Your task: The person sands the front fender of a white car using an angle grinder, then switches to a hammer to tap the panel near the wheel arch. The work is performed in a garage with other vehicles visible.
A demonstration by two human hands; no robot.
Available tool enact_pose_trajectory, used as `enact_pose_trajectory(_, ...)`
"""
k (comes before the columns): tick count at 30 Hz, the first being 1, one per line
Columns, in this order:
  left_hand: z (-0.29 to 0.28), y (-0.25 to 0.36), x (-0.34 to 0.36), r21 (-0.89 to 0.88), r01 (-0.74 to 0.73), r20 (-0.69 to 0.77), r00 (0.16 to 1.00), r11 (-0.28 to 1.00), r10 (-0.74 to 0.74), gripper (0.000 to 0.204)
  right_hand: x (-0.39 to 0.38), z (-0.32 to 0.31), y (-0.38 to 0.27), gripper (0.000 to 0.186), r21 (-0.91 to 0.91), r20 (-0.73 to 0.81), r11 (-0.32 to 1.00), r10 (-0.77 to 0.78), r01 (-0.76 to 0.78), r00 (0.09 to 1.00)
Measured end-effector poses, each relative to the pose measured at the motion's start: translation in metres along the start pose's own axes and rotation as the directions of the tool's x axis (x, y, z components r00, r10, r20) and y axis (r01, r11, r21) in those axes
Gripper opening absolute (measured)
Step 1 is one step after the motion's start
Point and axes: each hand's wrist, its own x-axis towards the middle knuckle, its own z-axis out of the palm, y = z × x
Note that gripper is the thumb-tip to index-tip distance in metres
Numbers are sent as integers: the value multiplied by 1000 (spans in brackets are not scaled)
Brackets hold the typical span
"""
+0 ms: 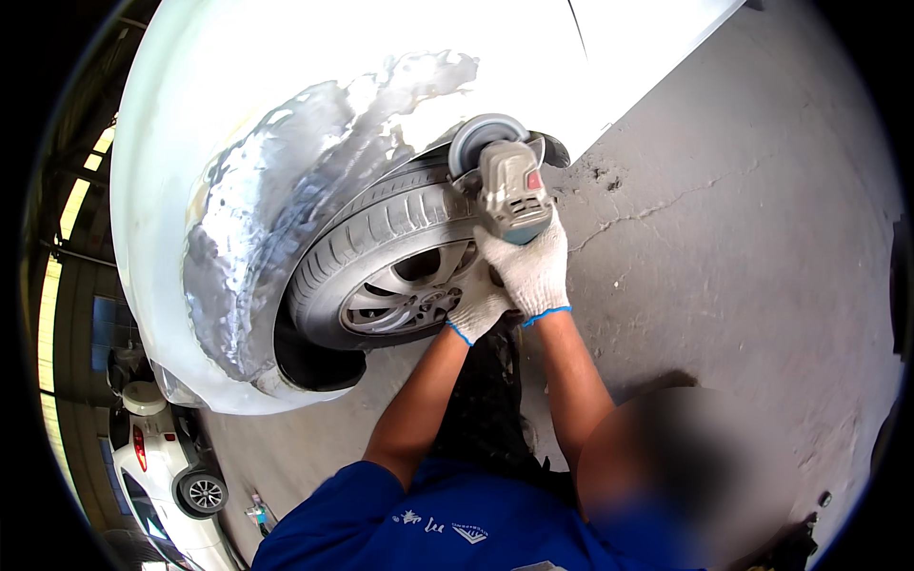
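Note:
Both my hands wear white knit gloves with blue cuffs. My right hand (535, 266) is closed around an angle grinder (512, 183), just below its vented grey housing. Lower and to the left, my left hand (481, 303) is closed at the tool's lower part, in front of the wheel; some of its fingers are hidden. The grinder's round disc (487, 131) is at the right end of the wheel arch of a white car (162, 219); I cannot tell whether it touches. Around the arch, a patch of bare, sanded metal (276, 190) shows uneven grey edges.
A dusty tyre (333, 266) with a spoked rim (419, 295) fills the arch. Cracked grey concrete floor (724, 247) lies to the right. Another white car (171, 476) stands at the lower left, near a small bottle-like item (257, 514). A blurred area covers the lower right.

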Motion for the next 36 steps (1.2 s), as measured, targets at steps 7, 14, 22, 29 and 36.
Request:
enact_pose_trajectory(7, -8, 8, 4, 84, -97, 36, 995, 992, 94, 68, -7, 16, -4, 55, -190, 53, 968, -157, 164, 986)
enact_pose_trajectory(14, 10, 15, 2, 55, -89, -67, 993, 994, 93, 77, 0, 1, -25, 55, -66, 45, 998, 26, -23, 999)
enact_pose_trajectory(22, 19, 50, 9, -151, 23, -26, 999, 988, -27, 60, 13, -10, -31, 59, -167, 4, 986, 2, -2, 1000)
enact_pose_trajectory(29, 13, 31, -6, -4, -124, -100, 987, 992, 123, 72, -4, 12, -37, 57, -229, 100, 968, -78, 99, 992)
enact_pose_trajectory(36, 10, 49, 8, -88, -66, -54, 997, 994, 61, 68, 5, 12, -31, 64, -188, 91, 980, -41, 58, 995)
